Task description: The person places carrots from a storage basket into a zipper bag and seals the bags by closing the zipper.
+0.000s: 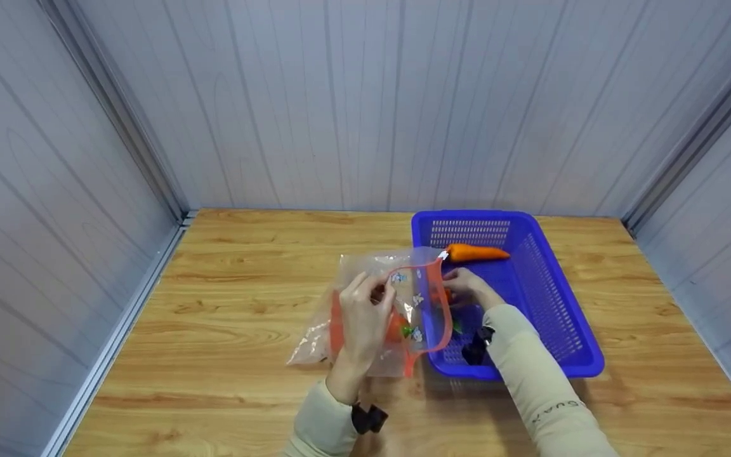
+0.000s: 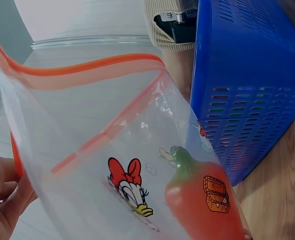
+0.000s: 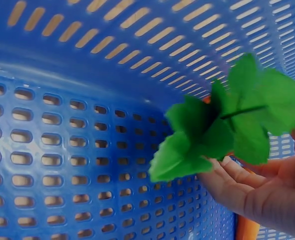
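Note:
My left hand (image 1: pixel 365 311) pinches the orange rim of a clear zip bag (image 2: pixel 87 190) printed with cartoon figures. The bag's mouth gapes toward the basket. Through the film shows a red pepper (image 2: pixel 200 200) with a green stem, lying inside the bag. My right hand (image 1: pixel 467 289) is down in the blue basket (image 1: pixel 556 298), by its left wall. It grips a red vegetable with broad green leaves (image 3: pixel 197 135); the leaves and fingers hide most of its red body. Behind that hand, a carrot (image 1: pixel 476 252) lies at the basket's far end.
The basket stands on the right part of a wood-grain table (image 1: pixel 232 285), with the bag's mouth overlapping its left rim in the head view. Pale panel walls (image 1: pixel 365 108) enclose the table at the back and both sides.

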Demonstrator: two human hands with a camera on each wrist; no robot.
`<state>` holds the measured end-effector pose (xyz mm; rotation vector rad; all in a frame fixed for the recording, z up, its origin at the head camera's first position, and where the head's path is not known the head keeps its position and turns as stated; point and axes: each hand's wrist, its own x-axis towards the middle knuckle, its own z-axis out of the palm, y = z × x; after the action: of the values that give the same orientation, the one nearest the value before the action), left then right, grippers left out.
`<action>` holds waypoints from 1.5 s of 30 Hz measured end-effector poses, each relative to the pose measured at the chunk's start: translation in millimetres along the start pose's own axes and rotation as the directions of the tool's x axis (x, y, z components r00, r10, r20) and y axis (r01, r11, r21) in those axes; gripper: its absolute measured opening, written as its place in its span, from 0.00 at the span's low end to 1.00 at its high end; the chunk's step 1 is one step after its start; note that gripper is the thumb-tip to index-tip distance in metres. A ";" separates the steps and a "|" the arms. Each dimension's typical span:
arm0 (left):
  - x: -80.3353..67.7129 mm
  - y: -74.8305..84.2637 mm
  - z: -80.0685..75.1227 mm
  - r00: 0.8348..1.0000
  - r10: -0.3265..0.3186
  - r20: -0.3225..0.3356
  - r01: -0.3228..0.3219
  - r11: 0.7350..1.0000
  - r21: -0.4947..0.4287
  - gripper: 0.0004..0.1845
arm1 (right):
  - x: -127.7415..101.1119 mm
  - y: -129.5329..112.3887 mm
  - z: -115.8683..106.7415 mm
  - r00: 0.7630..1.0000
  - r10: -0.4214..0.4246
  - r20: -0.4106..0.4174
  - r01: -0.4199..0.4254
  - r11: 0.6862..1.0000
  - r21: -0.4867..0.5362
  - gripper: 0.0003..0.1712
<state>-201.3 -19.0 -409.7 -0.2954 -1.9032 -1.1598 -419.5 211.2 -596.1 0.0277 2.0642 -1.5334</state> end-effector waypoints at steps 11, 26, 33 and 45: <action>-0.7 0.3 -1.4 1.000 0.000 -0.003 0.000 1.000 0.005 0.04 | -55.9 -47.8 20.8 0.998 -0.024 -0.063 0.018 0.995 -0.095 0.22; 0.3 -0.2 -2.2 1.000 -0.014 0.006 0.014 1.000 -0.002 0.03 | -136.3 -118.4 25.9 0.988 -0.088 -0.124 0.039 0.933 -0.357 0.31; 0.7 -1.2 -2.3 1.000 0.010 -0.003 -0.010 1.000 -0.007 0.04 | -155.9 -125.7 17.1 0.976 -0.210 -0.052 0.180 0.922 -0.343 0.33; 0.8 -2.8 -3.7 1.000 0.009 -0.007 -0.009 1.000 0.003 0.05 | -203.7 -135.0 6.4 0.946 -0.322 0.024 0.299 0.847 -0.440 0.33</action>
<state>-201.4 -23.7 -410.0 -0.2971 -1.8954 -1.1502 -290.9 221.3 -388.5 -0.4664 2.5066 -1.2044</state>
